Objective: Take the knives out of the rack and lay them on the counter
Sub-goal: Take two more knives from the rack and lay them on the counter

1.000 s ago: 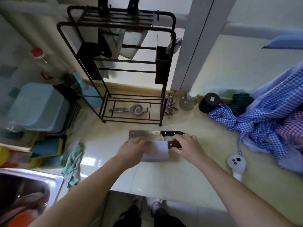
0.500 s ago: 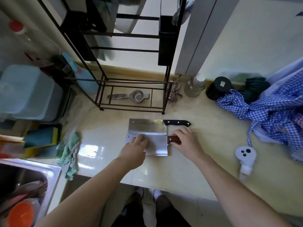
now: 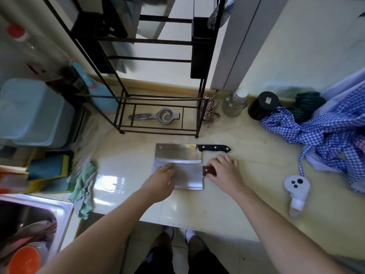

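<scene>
While both hands rest on the nearer cleaver, the scene reads as follows.

Left hand [image 3: 161,179]: palm down, fingers loosely spread and flat on the blade of the nearer cleaver, pressing rather than gripping.
Right hand [image 3: 225,172]: fingers curled over the brown handle, closed around it; only the handle's front end with a rivet shows.
Nearer cleaver [image 3: 189,177]: lies flat on the counter, blade pointing left, handle to the right, its far edge overlapping the other cleaver's blade.
Far cleaver [image 3: 177,153]: flat on the counter just behind the first, black riveted handle pointing right, a small yellow sticker near the handle end of the blade.
Counter [image 3: 227,204]: pale glossy stone; both cleavers sit near its middle, in front of the rack.
Rack [image 3: 199,107]: black wire frame standing at the back of the counter; blades hang in its upper part, blurred and cut off by the top edge, so their number cannot be told.
Metal squeezer [image 3: 158,116]: lying on the rack's bottom shelf.
Checked cloth [image 3: 324,135]: blue and white, heaped at the right.
White controller [image 3: 296,191]: right of the right hand, apart from it.
Sink [image 3: 61,212]: lower left corner, with dishes inside.
Green rag [image 3: 85,186]: draped at the counter edge beside the sink.
</scene>
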